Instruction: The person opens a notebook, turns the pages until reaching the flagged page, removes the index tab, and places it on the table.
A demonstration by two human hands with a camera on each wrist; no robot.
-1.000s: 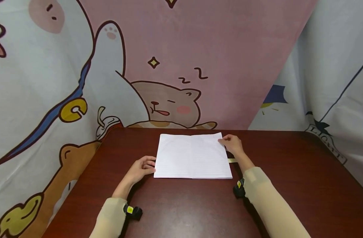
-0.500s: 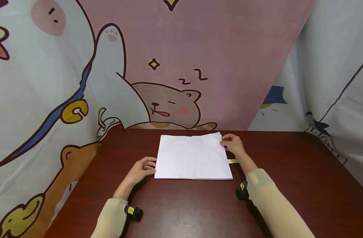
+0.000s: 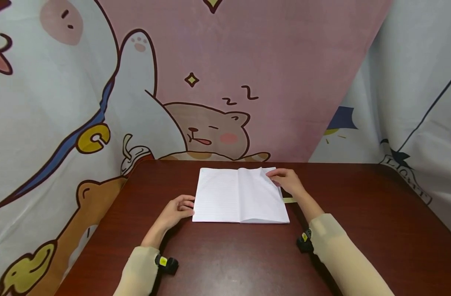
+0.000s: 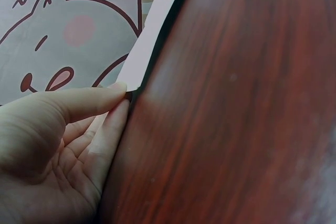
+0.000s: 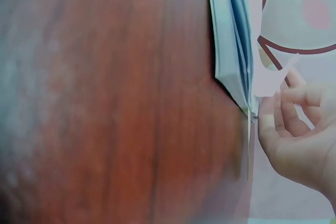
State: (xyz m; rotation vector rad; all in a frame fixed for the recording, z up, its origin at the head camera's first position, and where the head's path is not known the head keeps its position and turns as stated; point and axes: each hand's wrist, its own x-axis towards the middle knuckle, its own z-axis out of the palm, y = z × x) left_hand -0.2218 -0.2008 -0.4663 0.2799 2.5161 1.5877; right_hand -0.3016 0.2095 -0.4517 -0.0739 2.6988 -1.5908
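An open notebook [image 3: 218,195] with lined white pages lies on the dark wooden table. My left hand [image 3: 175,210] is at its left edge; in the left wrist view the thumb and a finger pinch the lower corner. In the head view my right hand [image 3: 287,181] pinches the upper outer corner of a right-hand page [image 3: 260,197], which is lifted and bowed above the pages beneath. A thin pale ribbon-like strip [image 3: 290,200] sticks out past the notebook's right edge, below the right hand. In the right wrist view the page stack [image 5: 231,35] appears edge-on, slightly fanned.
The reddish-brown table [image 3: 225,255] extends in front of the notebook and to both sides. Close behind its back edge hangs a cloth [image 3: 284,82] printed with cartoon animals. A black camera [image 3: 169,266] is strapped at the left wrist, another [image 3: 304,242] at the right.
My right hand has shifted slightly left, drawing the page corner inward so that the page now bows up near the spine. The left hand stays at the left edge.
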